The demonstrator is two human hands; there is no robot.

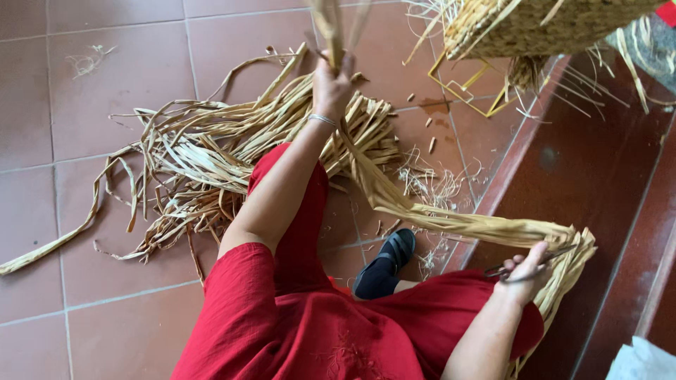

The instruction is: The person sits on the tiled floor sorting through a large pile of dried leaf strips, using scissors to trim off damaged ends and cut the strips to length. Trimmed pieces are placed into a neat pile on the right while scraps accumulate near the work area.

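Two hands are busy: your left hand (pixel 331 84) is raised and closed around a thin bunch of dried straw strips (pixel 329 28) that rises past the top edge of the view. Your right hand (pixel 524 271) rests low at your side, fingers curled through the handles of dark scissors (pixel 528 266), pressed against a long bent bundle of strips (pixel 465 225). Below and beside your left hand a loose pile of straw (pixel 204 162) spreads over the tiled floor (pixel 105 112). Beyond your right hand hangs a woven basket (pixel 535 24) on a yellow wire frame (pixel 465 88).
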